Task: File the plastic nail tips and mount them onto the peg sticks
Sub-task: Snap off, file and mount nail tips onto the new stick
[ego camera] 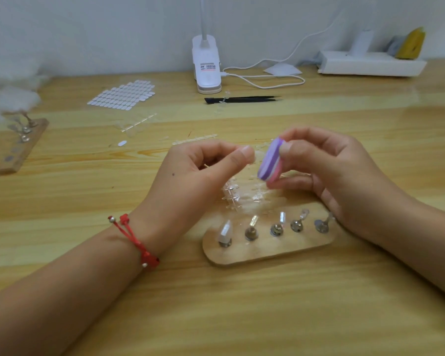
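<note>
My right hand grips a small purple, white and pink file block between thumb and fingers. My left hand pinches a clear nail tip right beside the file's purple face; the tip is hard to make out. Below the hands lies an oval wooden peg stand with several metal peg sticks. The leftmost peg carries a whitish nail tip; the others show bare clear tops. Clear strips of nail tips lie in a heap just behind the stand.
A sheet of white adhesive tabs lies at the back left, black tweezers and a white clip lamp with its cable at the back centre. A second wooden stand sits far left. A white box stands back right.
</note>
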